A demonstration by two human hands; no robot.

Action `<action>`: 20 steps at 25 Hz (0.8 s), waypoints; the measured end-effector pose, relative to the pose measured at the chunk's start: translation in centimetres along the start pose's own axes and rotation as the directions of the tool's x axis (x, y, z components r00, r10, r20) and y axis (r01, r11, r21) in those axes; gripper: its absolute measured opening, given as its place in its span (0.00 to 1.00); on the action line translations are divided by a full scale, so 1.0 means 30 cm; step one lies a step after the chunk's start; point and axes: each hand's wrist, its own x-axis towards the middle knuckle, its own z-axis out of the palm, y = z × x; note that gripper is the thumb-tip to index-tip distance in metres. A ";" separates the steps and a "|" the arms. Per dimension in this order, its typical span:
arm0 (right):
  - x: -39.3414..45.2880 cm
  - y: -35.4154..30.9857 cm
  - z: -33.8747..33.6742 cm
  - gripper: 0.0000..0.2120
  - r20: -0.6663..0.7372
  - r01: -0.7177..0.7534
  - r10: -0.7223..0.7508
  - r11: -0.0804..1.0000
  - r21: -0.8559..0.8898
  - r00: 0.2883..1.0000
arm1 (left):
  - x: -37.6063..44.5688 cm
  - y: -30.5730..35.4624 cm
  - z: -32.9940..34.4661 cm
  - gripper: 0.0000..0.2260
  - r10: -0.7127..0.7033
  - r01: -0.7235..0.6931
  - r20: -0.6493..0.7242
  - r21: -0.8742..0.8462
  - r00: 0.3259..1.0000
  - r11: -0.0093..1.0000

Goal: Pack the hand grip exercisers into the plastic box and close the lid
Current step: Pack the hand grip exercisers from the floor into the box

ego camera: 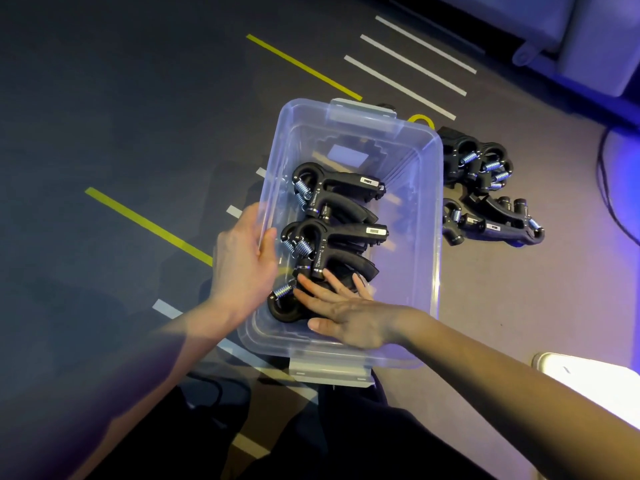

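A clear plastic box (pixel 424 188) stands open on the floor, with grey latches at its near and far ends. Inside lie two black hand grip exercisers with steel springs, one at the middle (pixel 332 192) and one below it (pixel 329 247). A third exerciser (pixel 285 303) lies at the near end under my right hand (pixel 346 317), whose fingers rest flat and spread on it. My left hand (pixel 246 261) grips the box's left wall, thumb over the rim. A pile of several more exercisers (pixel 485 188) lies on the floor right of the box. No lid shows.
The floor is dark carpet with yellow (pixel 145 223) and white (pixel 401 81) tape lines. A dark cable (pixel 604 188) runs along the right. A bright white object (pixel 588 386) sits at the lower right. My dark trousers are at the bottom edge.
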 end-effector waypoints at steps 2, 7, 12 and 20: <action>0.006 0.001 -0.002 0.27 0.008 -0.007 0.007 1.000 0.003 1.000 | 0.000 0.003 -0.003 0.08 -0.006 0.006 0.004 0.008 1.000 1.000; -0.022 -0.011 -0.002 0.28 -0.113 -0.017 0.028 0.995 0.096 0.993 | 0.001 0.022 -0.005 0.08 -0.022 0.020 0.026 0.071 0.999 0.997; -0.075 0.025 -0.064 0.32 -0.593 0.049 0.050 0.987 0.150 0.804 | 0.017 0.045 -0.003 0.22 -0.065 0.051 0.096 0.136 0.993 0.989; -0.214 0.148 -0.150 0.29 -0.906 0.062 0.177 0.974 0.217 0.385 | 0.065 0.160 0.026 0.30 0.314 -0.402 0.334 0.238 0.889 0.884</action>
